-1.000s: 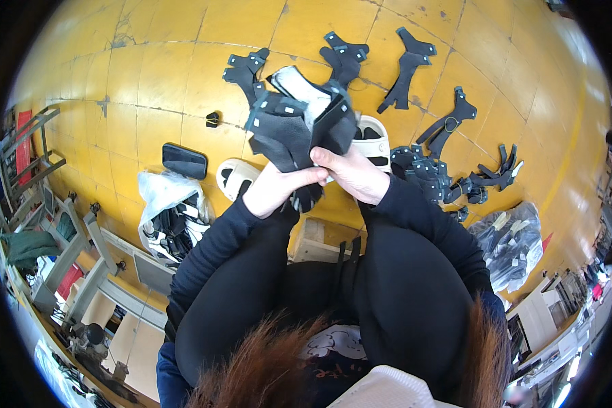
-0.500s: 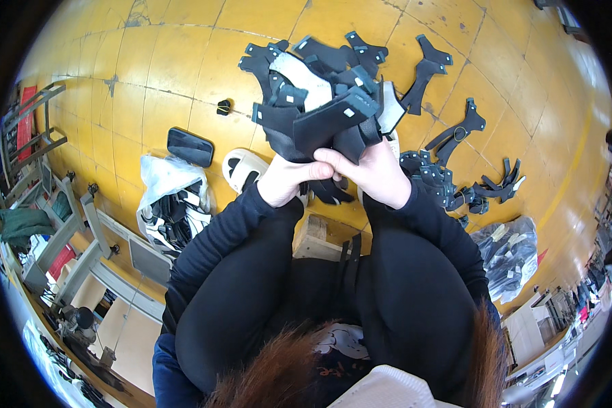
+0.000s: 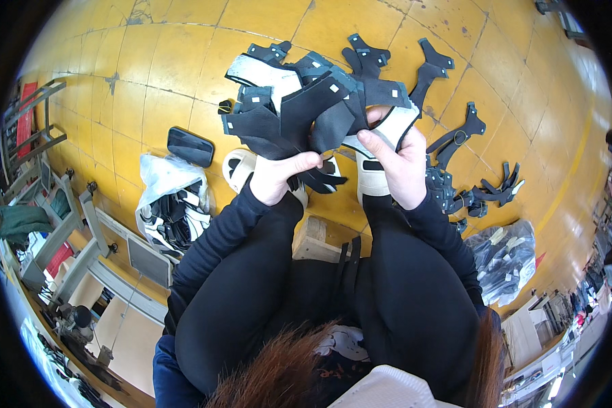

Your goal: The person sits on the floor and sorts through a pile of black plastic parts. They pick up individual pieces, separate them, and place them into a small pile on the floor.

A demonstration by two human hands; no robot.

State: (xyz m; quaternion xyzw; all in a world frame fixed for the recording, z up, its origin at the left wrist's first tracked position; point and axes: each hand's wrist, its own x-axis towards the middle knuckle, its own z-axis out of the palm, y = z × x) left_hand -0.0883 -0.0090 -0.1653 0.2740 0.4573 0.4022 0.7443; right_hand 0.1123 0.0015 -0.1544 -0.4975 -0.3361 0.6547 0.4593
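Note:
My left hand (image 3: 283,178) is closed around the lower end of a bunch of black fabric pieces (image 3: 313,112), its thumb pressed on top. The pieces fan out upward, several with small white labels near dark green ends; one white-faced piece (image 3: 268,76) shows among them. My right hand (image 3: 402,163) pinches a white-faced, black-edged fabric piece (image 3: 396,124) between thumb and fingers, at the bunch's right side. Whether that piece is fully apart from the bunch I cannot tell. Dark strips (image 3: 323,178) hang below the bunch, between my hands.
More black pieces (image 3: 425,75) lie on the yellow tiled floor (image 3: 177,61) ahead and right, with a labelled pile (image 3: 440,187). A dark flat case (image 3: 190,147) and an open plastic bag (image 3: 173,204) sit left; another filled bag (image 3: 503,258) lies right. A wooden stool (image 3: 314,241) shows between my legs.
My right hand has moved right, away from my left, and now grips a white-faced piece at the bunch's side. The bunch in my left hand has shifted slightly left and spread.

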